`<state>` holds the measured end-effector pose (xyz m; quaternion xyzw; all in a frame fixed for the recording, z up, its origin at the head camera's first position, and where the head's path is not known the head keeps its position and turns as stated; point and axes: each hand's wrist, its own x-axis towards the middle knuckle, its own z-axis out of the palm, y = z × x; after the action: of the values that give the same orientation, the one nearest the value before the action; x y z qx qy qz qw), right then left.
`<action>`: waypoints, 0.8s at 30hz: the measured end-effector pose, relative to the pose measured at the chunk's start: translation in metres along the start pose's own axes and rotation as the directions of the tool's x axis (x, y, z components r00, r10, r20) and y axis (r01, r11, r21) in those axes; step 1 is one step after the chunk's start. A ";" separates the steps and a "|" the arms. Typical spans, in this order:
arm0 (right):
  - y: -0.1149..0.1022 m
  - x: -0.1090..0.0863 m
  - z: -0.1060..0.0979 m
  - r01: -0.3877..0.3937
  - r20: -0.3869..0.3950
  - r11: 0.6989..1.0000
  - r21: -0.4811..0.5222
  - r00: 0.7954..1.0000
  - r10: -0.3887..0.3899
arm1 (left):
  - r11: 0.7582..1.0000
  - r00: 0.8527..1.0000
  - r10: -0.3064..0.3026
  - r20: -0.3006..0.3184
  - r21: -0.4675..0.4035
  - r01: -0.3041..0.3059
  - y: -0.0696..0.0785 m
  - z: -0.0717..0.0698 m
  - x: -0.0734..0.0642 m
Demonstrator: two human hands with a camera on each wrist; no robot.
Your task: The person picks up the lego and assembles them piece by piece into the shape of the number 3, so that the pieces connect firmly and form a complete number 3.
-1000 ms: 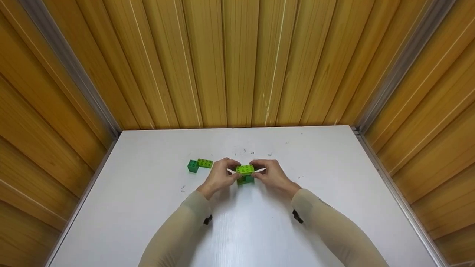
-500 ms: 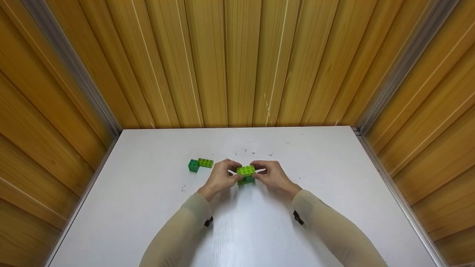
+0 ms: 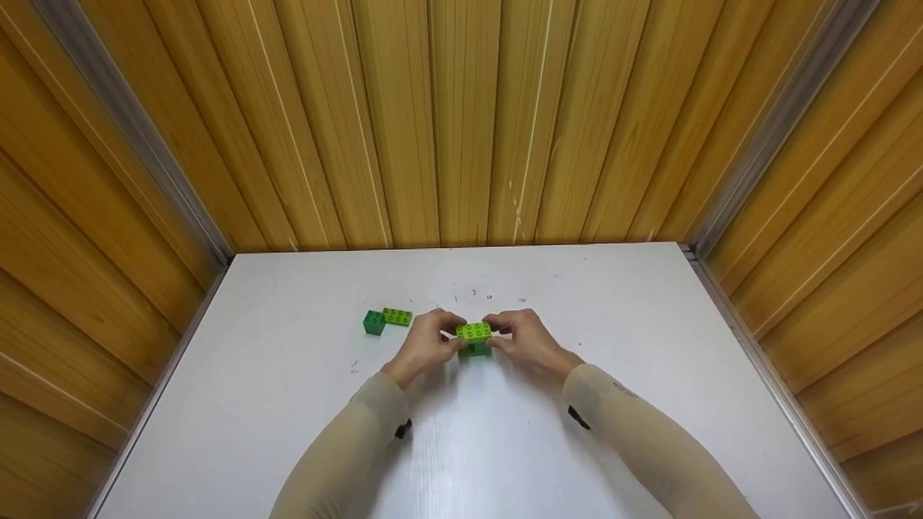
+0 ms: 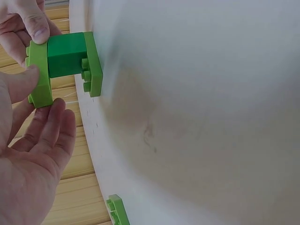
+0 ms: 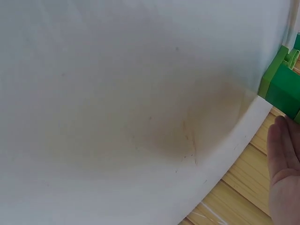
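Between the hands stands a stack of toy building bricks. At its top is a light green brick (image 3: 474, 331) with studs; a dark green brick (image 4: 67, 55) sits beneath one end of it, on a light green base brick (image 4: 95, 65) resting on the table. My left hand (image 3: 427, 339) pinches the top brick's left end between thumb and fingers. From the other side, my right hand (image 3: 528, 340) holds the right end, its thumb (image 4: 40, 33) pressed on that brick in the left wrist view. In the right wrist view the stack is partly cut off.
Left of the hands, a dark green brick (image 3: 373, 322) and a light green brick (image 3: 397, 316) lie close together on the white table (image 3: 461, 447). Ribbed wood-look walls (image 3: 461, 130) enclose the table at the back and both sides.
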<state>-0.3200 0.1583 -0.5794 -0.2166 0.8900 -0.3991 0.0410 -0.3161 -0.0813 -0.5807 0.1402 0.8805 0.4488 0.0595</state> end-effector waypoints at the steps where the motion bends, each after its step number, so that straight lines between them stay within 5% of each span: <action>1: 0.001 0.000 0.001 -0.002 -0.006 1.000 0.006 1.000 0.002 | 1.000 1.000 -0.006 0.002 -0.003 0.006 0.000 0.000 0.000; 11: 0.005 -0.003 0.011 0.034 -0.072 0.998 0.044 0.997 -0.031 | 0.997 0.999 -0.027 0.020 0.073 0.025 0.003 -0.001 0.004; 20: 0.005 0.000 0.007 0.078 -0.044 0.997 -0.006 0.996 -0.079 | 0.990 0.998 0.064 0.025 0.121 -0.067 0.002 -0.003 0.002; 24: 0.004 0.001 0.007 0.079 -0.029 0.997 -0.007 0.996 -0.079 | 0.991 0.998 0.050 0.032 0.126 -0.053 0.001 -0.005 0.000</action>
<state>-0.3203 0.1554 -0.5875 -0.2461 0.8824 -0.4010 0.0116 -0.3167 -0.0846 -0.5769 0.1727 0.9024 0.3915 0.0515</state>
